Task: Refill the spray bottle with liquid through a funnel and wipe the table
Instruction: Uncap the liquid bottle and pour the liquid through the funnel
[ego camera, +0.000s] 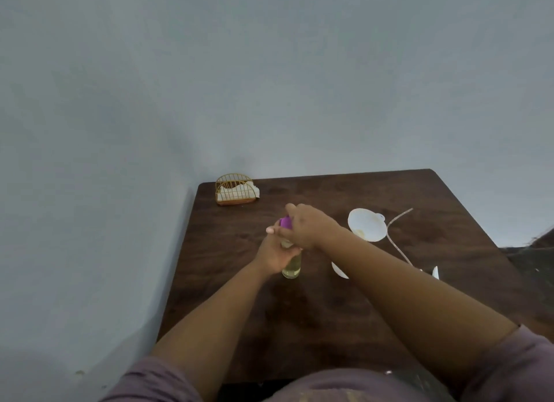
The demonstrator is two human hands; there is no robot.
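Two bare forearms reach from mauve sleeves (156, 380) over the near edge of the dark wooden counter (299, 311). At the middle of the counter the spray bottle (292, 266) stands upright, clear, with pale yellowish liquid in its lower part. The left hand (274, 254) is wrapped around the bottle's body, and the right hand (305, 225) is curled over the purple spray head (285, 222) at its top. Toward the right edge, a white piece (340, 270) lies partly hidden behind the right forearm. Farther back on the right lies the white funnel (366, 225) on its side, with a thin pale tube (395, 222) curving beside it. At the far left corner stands a gold wire napkin holder (235, 190) with white napkins.
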